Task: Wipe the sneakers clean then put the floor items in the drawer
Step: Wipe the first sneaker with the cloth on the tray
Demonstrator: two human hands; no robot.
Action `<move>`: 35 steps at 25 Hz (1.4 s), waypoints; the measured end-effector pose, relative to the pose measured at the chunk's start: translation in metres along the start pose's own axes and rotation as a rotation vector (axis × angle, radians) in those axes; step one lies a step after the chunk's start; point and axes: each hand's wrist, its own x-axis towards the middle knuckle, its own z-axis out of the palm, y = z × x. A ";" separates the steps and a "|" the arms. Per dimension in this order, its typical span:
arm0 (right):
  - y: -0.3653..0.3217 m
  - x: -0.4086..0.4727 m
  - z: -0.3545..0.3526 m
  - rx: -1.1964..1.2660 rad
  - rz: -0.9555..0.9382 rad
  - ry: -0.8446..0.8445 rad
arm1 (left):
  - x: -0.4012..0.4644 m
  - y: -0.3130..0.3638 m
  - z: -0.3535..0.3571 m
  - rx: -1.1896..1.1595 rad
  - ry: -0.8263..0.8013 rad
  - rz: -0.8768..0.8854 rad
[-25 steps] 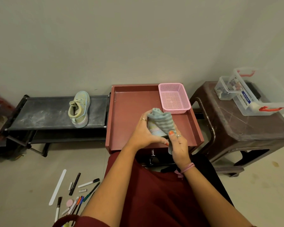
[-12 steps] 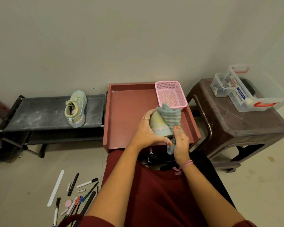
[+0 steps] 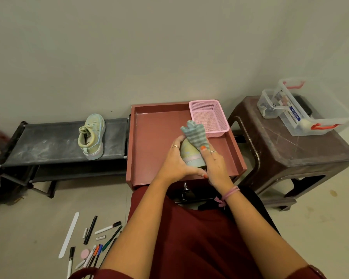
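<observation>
Sneakers are in two places. Nearest to you, pens and markers (image 3: 101,241) and a white strip (image 3: 69,234) lie on the floor at your left. Further, your left hand (image 3: 174,165) curls around one sneaker (image 3: 190,155) above the red tray (image 3: 153,141), thumb under its sole. Your right hand (image 3: 216,166) presses a striped cloth (image 3: 195,133) on this shoe, thumb pinching the cloth. Behind them a pink basket (image 3: 210,117) sits in the tray's far right corner. The other sneaker (image 3: 92,136) rests on the black rack (image 3: 48,143), well apart to the left.
</observation>
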 end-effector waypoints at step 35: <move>0.014 -0.037 0.003 -0.202 -0.183 -0.172 | -0.022 -0.001 -0.026 -0.021 0.023 -0.016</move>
